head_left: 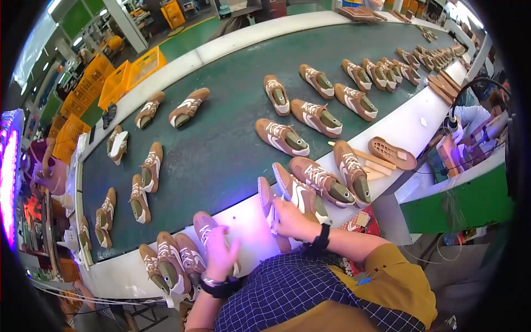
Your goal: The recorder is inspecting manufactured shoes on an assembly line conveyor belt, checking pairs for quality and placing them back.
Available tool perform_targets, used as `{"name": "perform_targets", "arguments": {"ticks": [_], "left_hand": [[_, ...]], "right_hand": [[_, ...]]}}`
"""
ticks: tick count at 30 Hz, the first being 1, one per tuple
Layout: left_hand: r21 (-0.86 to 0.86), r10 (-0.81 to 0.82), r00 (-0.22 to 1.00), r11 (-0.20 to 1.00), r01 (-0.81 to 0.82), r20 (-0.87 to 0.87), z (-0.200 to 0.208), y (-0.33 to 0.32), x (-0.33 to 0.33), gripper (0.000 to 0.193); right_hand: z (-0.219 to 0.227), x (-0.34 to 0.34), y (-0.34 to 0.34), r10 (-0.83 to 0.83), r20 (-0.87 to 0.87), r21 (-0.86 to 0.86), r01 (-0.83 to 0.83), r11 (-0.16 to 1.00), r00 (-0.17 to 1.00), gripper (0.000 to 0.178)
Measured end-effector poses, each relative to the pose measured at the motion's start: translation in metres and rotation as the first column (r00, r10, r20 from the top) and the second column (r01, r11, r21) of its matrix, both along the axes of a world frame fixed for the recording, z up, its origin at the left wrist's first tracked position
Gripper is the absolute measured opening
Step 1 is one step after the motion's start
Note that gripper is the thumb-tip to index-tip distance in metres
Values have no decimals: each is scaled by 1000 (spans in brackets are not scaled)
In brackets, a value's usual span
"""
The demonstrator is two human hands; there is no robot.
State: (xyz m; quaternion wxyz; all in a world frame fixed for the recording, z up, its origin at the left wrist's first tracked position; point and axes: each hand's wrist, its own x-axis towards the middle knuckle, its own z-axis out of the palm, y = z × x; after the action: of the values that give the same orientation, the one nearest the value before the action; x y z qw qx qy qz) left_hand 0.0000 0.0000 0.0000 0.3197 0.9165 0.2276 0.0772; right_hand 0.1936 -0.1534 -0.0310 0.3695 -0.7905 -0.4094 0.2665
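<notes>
My right hand [294,220] is closed around a brown sneaker [265,195] standing nearly on end at the belt's near edge, partly hidden by my fingers. Just right of it, another brown sneaker with white laces [298,191] leans with its sole edge turned up. My left hand [221,252] is over a brown sneaker [204,226] on the white ledge, fingers apart and slightly blurred; whether they touch it is hard to see. Left of that hand, several finished-looking sneakers [170,260] stand side by side, olive shoe lasts showing in their openings.
A green conveyor belt [215,149] carries many more brown sneakers, framed by a white ledge [249,221]. To the right lie a loose tan outsole [391,153] and wooden sticks [376,166]. Yellow crates [145,66] stand beyond the far edge. A purple-lit machine [10,177] is at left.
</notes>
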Motion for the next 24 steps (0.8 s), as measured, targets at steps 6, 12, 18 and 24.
{"name": "perform_targets", "arguments": {"ticks": [6, 12, 18, 24], "left_hand": [[-133, -97, 993, 985, 106, 72, -26, -21, 27, 77], [-16, -27, 981, 1000, 24, -193, -46, -2, 17, 90], [-591, 182, 982, 797, -124, 39, -60, 25, 27, 64], [-302, 179, 976, 944, -134, 124, -66, 51, 24, 52]], "right_hand": [[1, -30, 50, -77, -165, 231, 114, 966, 983, 30], [-1, -17, 21, -15, 42, 255, 4, 967, 999, 36], [-20, -39, -2, -7, 85, 8, 7, 1000, 996, 47], [-16, -43, 19, 226, -271, 182, -181, 967, 936, 54]]}}
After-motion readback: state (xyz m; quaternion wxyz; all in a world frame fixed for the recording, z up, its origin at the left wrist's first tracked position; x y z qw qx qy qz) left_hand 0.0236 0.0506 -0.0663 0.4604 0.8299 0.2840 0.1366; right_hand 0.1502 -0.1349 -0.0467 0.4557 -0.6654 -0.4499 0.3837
